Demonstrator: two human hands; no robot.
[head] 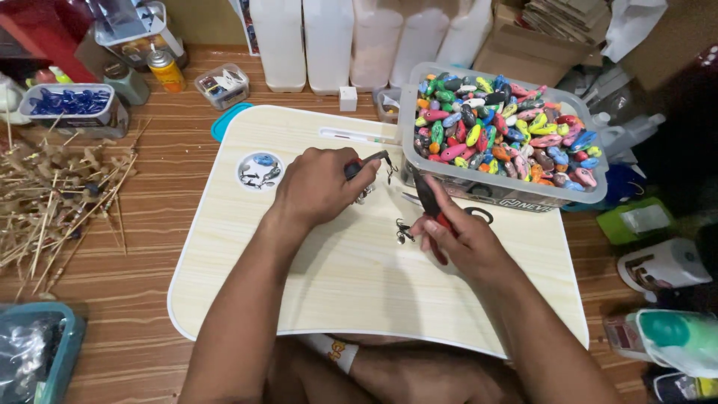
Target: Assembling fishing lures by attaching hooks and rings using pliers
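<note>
Leftmost, a heap of thin wooden sticks (56,198) lies on the wooden floor, with a clear tub of blue pieces (69,105) behind it and a teal bin (37,352) at the near corner. Next comes the pale lap desk (359,284), with a round recess (259,170) in its top holding a few small parts. The left hand (321,185) sits over the middle of the desk, its grip closed on a small dark lure body (357,166) with a wire and hook (389,168) sticking out to the right. A loose treble hook (404,230) lies on the desk just beside the right hand (460,239). That hand's grip is clamped on red-handled pliers (432,213), whose tips point up towards the lure; whether they touch it is hard to tell. Further right, a clear plastic box (493,183) heaped with colourful lure bodies (501,120) rests on the desk's far corner.
</note>
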